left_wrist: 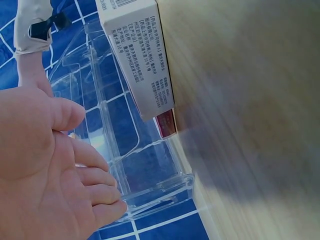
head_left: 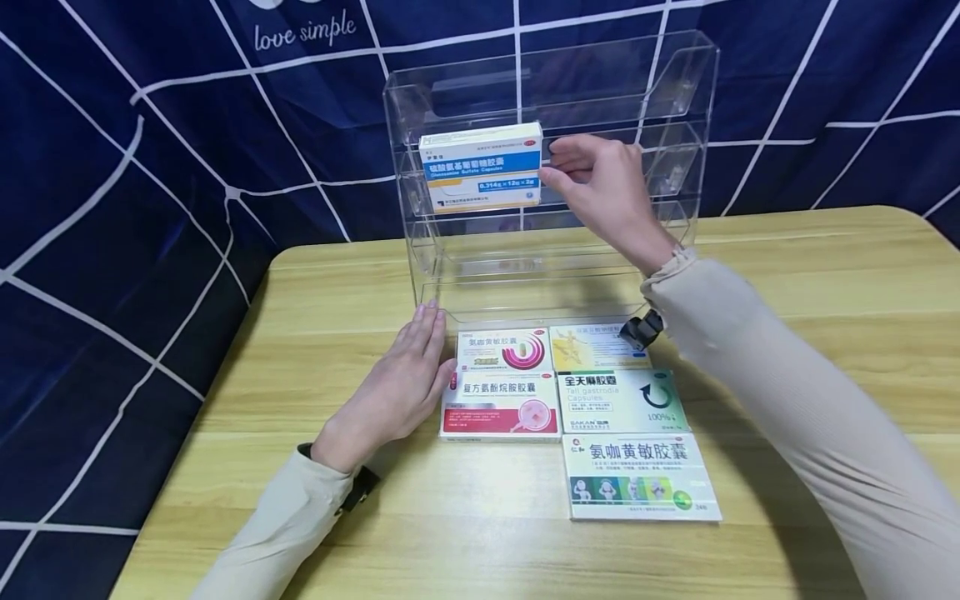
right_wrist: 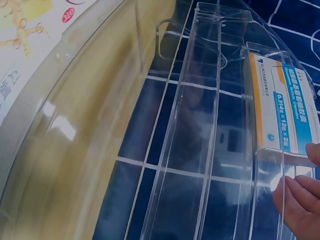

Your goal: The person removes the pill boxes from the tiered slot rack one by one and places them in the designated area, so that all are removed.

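Note:
A blue-and-white medicine box point(head_left: 483, 171) stands in an upper tier of the clear plastic rack point(head_left: 555, 92). My right hand point(head_left: 611, 187) is at the right end of that box, its thumb tip at the edge and the other fingers loosely bent; the right wrist view shows the thumb at the box's corner point(right_wrist: 287, 107). On the table, my left hand point(head_left: 401, 379) lies with fingers extended towards the rack's lower left corner. Beside its thumb is a red-and-white medicine box point(head_left: 498, 408), with a pink-ringed white box point(head_left: 495, 350) just beyond.
In front of the rack on the wooden table point(head_left: 337, 283) also lie a yellow-and-white box point(head_left: 592, 346), a green-and-white box point(head_left: 615, 404) and a larger white box with small pictures point(head_left: 641, 462). Dark blue cloth with white lines point(head_left: 787, 67) hangs behind and at the left.

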